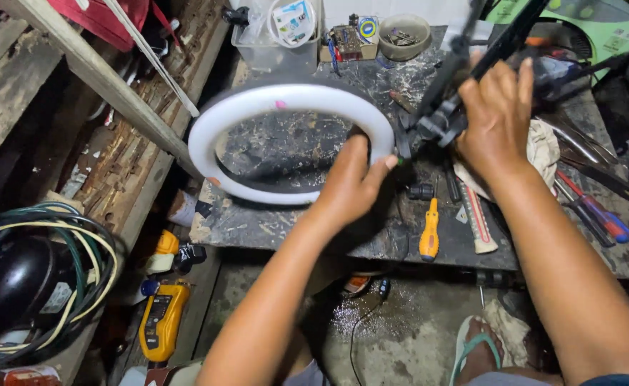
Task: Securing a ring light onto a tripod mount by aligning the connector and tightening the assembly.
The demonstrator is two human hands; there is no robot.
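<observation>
A white ring light [257, 107] lies tilted over a dark, stained workbench [371, 236]. My left hand [353, 179] grips the ring's right rim, thumb on the outside and fingers inside. A black stand mount [436, 121] joins the ring on its right, with black tripod legs [500, 36] running up and away. My right hand [500, 118] is closed around those legs just above the mount. A pale rag [546, 146] lies under my right wrist.
A yellow-handled screwdriver [429, 232], a flat cream tool [477, 221] and red-and-blue screwdrivers [600, 214] lie on the bench front. Clear plastic boxes [278, 32] and a bowl [403, 36] stand at the back. A yellow multimeter [161, 322] and coiled wires [78, 279] sit lower left.
</observation>
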